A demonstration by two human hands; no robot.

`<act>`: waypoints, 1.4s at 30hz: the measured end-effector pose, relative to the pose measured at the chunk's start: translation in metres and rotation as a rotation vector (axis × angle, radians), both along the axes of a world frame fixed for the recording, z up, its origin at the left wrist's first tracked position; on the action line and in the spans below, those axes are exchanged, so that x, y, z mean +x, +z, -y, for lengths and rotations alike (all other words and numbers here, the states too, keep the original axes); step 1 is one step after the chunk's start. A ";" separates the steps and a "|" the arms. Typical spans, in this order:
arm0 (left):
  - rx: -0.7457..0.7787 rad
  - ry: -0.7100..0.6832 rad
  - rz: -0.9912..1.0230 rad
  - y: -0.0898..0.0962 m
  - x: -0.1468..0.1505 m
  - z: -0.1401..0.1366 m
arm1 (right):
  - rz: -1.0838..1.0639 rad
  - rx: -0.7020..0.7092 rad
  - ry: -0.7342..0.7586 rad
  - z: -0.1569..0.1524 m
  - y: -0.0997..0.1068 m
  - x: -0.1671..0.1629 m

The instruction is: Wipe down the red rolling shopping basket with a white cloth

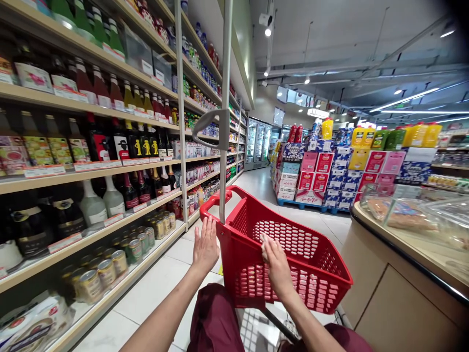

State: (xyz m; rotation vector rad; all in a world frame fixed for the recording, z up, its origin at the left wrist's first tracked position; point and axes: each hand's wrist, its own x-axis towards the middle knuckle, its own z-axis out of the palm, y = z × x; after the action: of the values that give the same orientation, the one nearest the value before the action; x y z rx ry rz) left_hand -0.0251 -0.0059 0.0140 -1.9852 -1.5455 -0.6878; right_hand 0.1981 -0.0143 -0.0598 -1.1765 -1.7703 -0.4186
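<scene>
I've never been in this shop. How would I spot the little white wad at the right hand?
Find the big red cart between the bottle shelves and the beige counter. At its near side is the right hand; the wad peeks out beside its fingers. Unlike the red plastic around it, it is white and looks soft and crumpled.
</scene>
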 end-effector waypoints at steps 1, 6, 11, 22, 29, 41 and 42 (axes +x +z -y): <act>-0.010 0.003 -0.005 -0.001 -0.002 0.001 | -0.032 -0.007 -0.022 0.000 -0.002 0.004; -0.007 -0.065 -0.056 -0.010 0.004 0.003 | -0.046 -0.029 0.076 -0.018 0.028 -0.061; 0.015 -0.089 -0.051 -0.009 0.010 0.005 | 0.077 0.051 0.152 -0.024 0.049 -0.084; 0.028 -0.214 -0.114 -0.024 0.056 -0.002 | 0.021 0.023 -0.021 -0.003 -0.002 -0.005; -0.086 -0.196 -0.145 -0.022 0.071 -0.004 | 0.087 0.027 -0.084 0.019 -0.016 0.067; -0.289 -0.320 -0.247 -0.028 0.110 0.009 | 0.156 -0.041 -0.212 0.037 -0.027 0.107; -0.287 -0.309 -0.244 -0.026 0.108 0.009 | 0.140 -0.042 -0.242 0.043 -0.030 0.123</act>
State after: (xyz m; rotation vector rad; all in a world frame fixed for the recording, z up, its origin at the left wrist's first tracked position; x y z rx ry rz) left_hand 0.0825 -0.0144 -0.0121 -2.4514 -1.2617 -0.3310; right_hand 0.3207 -0.0571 -0.0901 -1.4281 -1.7670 -0.6222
